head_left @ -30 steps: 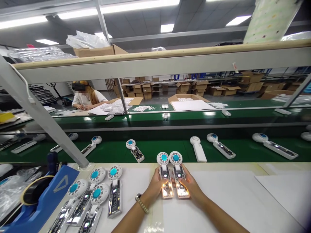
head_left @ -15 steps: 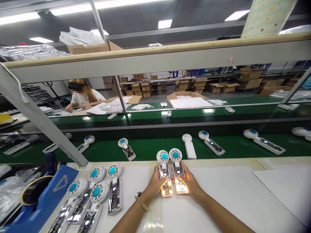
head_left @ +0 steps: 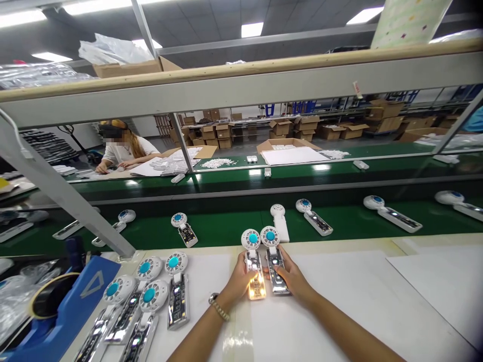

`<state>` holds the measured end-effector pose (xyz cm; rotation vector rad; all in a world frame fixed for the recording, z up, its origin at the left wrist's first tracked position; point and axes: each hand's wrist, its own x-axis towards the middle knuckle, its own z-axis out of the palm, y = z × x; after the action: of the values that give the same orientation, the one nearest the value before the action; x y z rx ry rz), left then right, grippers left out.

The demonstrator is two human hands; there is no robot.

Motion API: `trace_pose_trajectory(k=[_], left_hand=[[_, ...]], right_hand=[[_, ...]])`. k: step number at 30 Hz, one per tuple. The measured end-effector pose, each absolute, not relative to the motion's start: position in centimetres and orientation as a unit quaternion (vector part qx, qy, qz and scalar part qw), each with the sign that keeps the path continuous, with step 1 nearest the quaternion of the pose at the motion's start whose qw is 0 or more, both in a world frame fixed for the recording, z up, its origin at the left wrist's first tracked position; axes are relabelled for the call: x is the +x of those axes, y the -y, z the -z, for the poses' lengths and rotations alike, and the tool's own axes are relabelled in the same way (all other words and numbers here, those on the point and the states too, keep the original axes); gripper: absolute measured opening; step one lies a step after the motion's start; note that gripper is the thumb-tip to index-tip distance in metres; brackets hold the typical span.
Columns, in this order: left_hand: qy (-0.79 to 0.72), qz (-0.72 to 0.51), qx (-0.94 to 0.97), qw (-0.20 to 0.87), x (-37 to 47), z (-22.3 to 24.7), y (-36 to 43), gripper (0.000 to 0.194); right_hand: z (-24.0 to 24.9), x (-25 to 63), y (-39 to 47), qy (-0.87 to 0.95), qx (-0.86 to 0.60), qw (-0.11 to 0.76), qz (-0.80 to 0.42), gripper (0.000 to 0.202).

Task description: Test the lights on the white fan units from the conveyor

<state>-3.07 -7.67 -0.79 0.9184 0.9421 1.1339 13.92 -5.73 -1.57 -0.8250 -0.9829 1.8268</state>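
Side by side, I hold two small handheld fans with round white heads, blue centres and clear-fronted handles showing circuit boards. My left hand (head_left: 240, 277) is closed around the left fan (head_left: 252, 239), its thumb on the handle front; lights in its lower handle glow warm yellow. My right hand (head_left: 292, 275) grips the right fan (head_left: 270, 236), thumb on its board; the handle's lower part is dark. Both heads point away from me, nearly touching. Several similar fans (head_left: 178, 296) lie on the white worktop to the left.
A green conveyor belt (head_left: 226, 229) beyond the worktop carries several more fans, one a plain white fan (head_left: 279, 223). At left stands a blue tape dispenser (head_left: 88, 296). A metal post (head_left: 75, 196) and an overhead shelf beam (head_left: 234, 90) frame the bench. Across the belts sits a co-worker (head_left: 126, 148).
The yellow lights in the right fan have gone out; the left fan's still glow. Fans on the near belt have shifted left. Both hands keep their grip.
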Motion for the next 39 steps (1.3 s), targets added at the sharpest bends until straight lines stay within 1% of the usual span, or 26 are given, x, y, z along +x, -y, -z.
trace_pose_trajectory(k=[7,16,22,28,32,39], left_hand=[[-0.399,-0.499,0.399,0.658,-3.0,0.2,7.8,0.057],[-0.380,-0.505,0.423,0.649,-3.3,0.3,7.8,0.055],[-0.363,-0.487,0.427,0.670,-3.2,-0.6,8.0,0.065],[-0.358,-0.484,0.438,0.667,-3.3,-0.3,7.9,0.070],[-0.358,-0.484,0.442,0.666,-3.3,-0.2,7.9,0.070],[-0.369,-0.485,0.433,0.664,-3.3,-0.3,7.9,0.068]], right_hand=[[2.1,14.1,5.6,0.397,-0.310,0.440,-0.743,0.090],[3.0,14.0,5.4,0.421,-0.292,0.454,-0.729,0.084],[2.6,14.1,5.5,0.431,-0.274,0.460,-0.726,0.091],[2.9,14.4,5.4,0.445,-0.270,0.453,-0.724,0.087],[3.3,14.5,5.3,0.445,-0.267,0.454,-0.724,0.086],[2.4,14.4,5.7,0.450,-0.274,0.454,-0.719,0.088]])
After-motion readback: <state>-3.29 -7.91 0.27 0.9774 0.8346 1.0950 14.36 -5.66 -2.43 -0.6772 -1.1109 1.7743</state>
